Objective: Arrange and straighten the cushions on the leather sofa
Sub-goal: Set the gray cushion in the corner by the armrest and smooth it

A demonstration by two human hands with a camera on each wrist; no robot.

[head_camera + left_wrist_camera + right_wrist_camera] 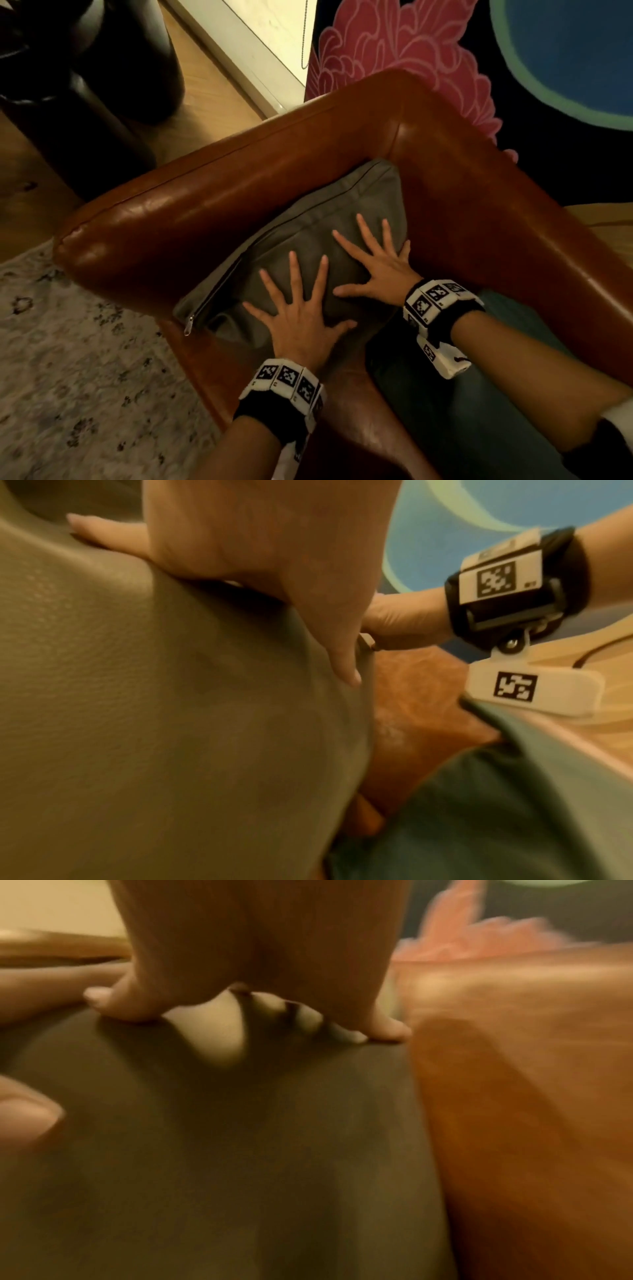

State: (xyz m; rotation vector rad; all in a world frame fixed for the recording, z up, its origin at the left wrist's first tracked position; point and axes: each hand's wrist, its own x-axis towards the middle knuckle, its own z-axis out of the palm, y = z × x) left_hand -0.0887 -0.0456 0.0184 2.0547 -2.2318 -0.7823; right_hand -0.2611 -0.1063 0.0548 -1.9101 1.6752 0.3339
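Right-wrist view of cushion [240,1150] blurred

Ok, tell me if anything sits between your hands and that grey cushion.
Nothing visible does. The left hand and right hand both lie flat, fingers spread, directly on the cushion, which sits in the sofa corner.

I am looking into a home living room. A glossy brown leather sofa [274,178] stands on a light wooden plank floor [212,99], beside a pale speckled woven rug [75,359] and a black rug with a pink flower pattern [394,44].
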